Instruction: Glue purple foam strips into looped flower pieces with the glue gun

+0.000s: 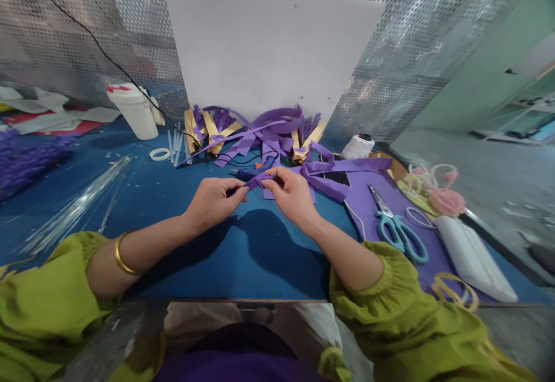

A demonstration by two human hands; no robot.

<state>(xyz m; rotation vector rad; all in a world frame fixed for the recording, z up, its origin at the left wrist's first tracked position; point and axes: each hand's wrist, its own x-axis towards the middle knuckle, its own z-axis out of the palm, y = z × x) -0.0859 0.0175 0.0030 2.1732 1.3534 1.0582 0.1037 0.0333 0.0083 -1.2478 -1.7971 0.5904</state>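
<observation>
— What do the hands have, there in the middle of the frame?

— Both pinch one short purple strip (259,181). The left hand (213,198) has its fingers curled shut on the strip's left end, and the right hand (291,193) grips the right end between thumb and fingertips. The strip sits just above the blue table (182,197), at the centre of the picture, a little above the middle.

— What lies behind it?

— A heap of purple ribbon strips (269,130), with gold-and-purple bows (208,128) beside it, against a white board (269,41) that leans on the perforated metal wall (87,29). A blue glue gun (254,172) lies just beyond the fingers, partly hidden by them.

— And to the right?

— A purple sheet (364,206) with teal-handled scissors (396,226) on it. Further right there is a white packet (472,258), a pink flower piece (446,200) and a white thread spool (358,147).

— On the left?

— A white plastic container (134,110) at upper left, a small roll of tape (159,154) near it, glue sticks (176,142) just beside that, and clear thin rods (82,203) lying slantwise. A purple fringed mass (26,159) sits at the far left edge.

— Anything on the arms?

— Green gathered sleeves (381,289) and a gold bangle (120,253) on the left wrist.
</observation>
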